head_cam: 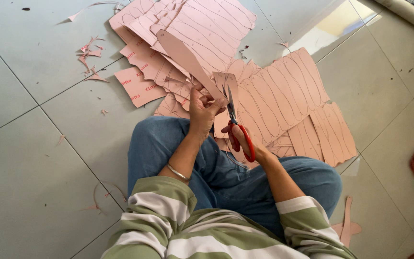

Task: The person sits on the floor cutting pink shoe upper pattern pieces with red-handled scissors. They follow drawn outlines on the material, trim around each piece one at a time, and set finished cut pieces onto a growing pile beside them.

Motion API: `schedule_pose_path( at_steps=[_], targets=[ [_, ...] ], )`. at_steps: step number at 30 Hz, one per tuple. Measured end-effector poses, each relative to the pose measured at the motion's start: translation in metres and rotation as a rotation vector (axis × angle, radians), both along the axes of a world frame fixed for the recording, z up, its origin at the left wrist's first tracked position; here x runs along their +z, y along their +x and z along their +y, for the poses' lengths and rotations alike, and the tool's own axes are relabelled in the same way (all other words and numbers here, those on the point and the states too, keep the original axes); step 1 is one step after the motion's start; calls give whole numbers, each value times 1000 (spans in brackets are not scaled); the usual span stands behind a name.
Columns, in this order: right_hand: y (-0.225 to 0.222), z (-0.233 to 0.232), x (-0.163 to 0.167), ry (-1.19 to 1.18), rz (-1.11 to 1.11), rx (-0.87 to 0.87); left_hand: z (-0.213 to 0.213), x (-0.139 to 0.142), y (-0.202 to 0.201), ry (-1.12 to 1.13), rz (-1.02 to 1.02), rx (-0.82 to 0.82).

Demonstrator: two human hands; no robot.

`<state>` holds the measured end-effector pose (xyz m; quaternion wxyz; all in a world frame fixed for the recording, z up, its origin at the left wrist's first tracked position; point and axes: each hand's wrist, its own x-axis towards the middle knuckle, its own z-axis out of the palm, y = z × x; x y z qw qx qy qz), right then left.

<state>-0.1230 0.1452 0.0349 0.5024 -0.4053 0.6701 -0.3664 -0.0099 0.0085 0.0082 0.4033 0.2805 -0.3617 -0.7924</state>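
Your left hand [204, 108] pinched the pink strip [188, 60], its length running up-left from the scissors [238, 129] gripped in your right hand [243, 141].

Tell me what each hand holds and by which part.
The left hand pinches a long pink cut-out strip at its lower end. The right hand grips red-handled scissors by the handle loops, blades pointing up at the strip.
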Motion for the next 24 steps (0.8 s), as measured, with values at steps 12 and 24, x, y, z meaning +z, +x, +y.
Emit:
schedule_pose_path(
  at_steps=[12, 24],
  targets=[
    [-2, 3, 5, 6, 4, 38, -3, 0, 4, -5, -51, -45],
    [-5, 0, 0, 5, -53, 18, -4, 1, 5, -7, -39, -47]
  ],
)
